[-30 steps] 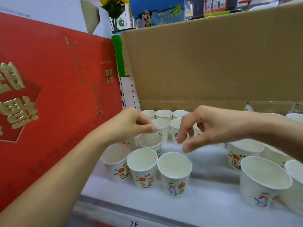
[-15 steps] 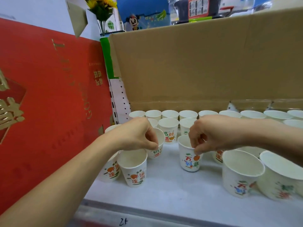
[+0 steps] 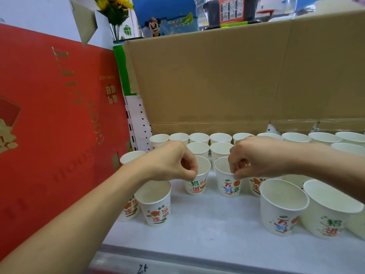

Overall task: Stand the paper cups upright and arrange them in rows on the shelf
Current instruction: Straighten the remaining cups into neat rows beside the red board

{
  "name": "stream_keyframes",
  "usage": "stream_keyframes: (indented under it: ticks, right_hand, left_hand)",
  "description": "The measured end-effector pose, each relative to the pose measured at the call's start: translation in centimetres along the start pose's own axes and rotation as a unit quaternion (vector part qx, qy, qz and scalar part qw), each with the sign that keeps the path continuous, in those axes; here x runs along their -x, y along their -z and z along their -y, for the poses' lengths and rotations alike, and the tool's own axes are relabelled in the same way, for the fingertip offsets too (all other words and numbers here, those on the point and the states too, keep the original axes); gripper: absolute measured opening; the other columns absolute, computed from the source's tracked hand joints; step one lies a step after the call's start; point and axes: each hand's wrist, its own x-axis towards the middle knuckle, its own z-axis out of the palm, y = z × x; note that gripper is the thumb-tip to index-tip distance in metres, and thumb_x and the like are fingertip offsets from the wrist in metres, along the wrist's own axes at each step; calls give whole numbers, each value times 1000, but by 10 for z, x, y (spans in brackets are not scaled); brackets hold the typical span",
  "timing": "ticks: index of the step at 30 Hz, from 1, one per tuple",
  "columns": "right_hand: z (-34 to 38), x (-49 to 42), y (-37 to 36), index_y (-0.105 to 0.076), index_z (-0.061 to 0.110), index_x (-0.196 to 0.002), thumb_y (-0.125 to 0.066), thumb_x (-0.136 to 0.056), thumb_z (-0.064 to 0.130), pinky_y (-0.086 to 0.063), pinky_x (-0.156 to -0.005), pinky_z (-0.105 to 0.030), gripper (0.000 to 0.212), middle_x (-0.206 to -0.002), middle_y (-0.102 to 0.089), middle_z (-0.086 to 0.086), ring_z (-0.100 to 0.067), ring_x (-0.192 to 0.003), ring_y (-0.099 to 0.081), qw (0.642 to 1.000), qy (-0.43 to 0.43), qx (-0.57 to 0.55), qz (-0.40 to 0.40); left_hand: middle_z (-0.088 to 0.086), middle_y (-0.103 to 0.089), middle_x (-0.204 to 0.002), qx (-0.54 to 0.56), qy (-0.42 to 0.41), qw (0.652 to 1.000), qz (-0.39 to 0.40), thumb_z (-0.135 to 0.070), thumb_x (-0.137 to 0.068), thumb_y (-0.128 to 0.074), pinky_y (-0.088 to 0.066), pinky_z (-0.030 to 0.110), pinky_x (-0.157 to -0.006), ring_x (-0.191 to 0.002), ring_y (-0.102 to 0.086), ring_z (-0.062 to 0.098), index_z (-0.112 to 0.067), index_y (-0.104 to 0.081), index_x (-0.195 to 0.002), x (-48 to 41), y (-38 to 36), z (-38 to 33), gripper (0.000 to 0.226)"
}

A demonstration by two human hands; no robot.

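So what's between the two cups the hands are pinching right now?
Nothing. In the head view, only a narrow bare strip of white shelf separates the left hand's cup from the right hand's cup; they stand apart.

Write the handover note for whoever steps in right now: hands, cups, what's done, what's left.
Left hand: pinching the rim of a cup printed green and orange.
Right hand: pinching the rim of the neighbouring cup.
Both cups stand upright on the white shelf.
Done: back row of cups along the cardboard box, and a second row started.
Left: loose cups at front left and front right, all upright, need lining up.
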Motion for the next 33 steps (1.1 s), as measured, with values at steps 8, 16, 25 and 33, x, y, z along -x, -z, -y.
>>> stream_keyframes:
  ticks: [8,16,25,33]
  right_hand:
    - [1,1,1,-66,34,-78,-66,-81,38,-52,-69,-36,5,-75,-64,13,-7,-74,-59,1000,2,-1,3]
    - [24,5,15,-65,37,-99,-57,-84,54,-41,-69,-23,24,-91,-54,21,0,-88,-50,996,27,7,-88]
    - [126,-18,-8,-59,41,-111,-56,-88,51,-44,-71,-27,26,-109,-52,21,1,-82,-46,978,123,-99,-139]
    - [138,3,-43,-69,28,-94,-55,-91,35,-47,-60,-36,16,-88,-65,9,-16,-82,-57,969,88,-66,-221]
  left_hand:
    - [-10,-72,-81,18,-11,1000,-2,-13,-80,-67,-56,28,-74,-75,-63,3,-21,-74,-79,-4,-3,3,11]
    - [-27,-69,-92,90,7,978,-189,-29,-89,-67,-45,19,-73,-84,-61,-7,-34,-73,-98,40,21,2,13]
    - [-27,-62,-111,130,100,940,-298,-45,-86,-64,-45,34,-98,-106,-55,-6,-41,-67,-109,115,0,37,23]
    - [-12,-51,-130,113,154,922,-337,-38,-82,-69,-46,34,-99,-112,-53,6,-30,-61,-124,128,-36,58,44]
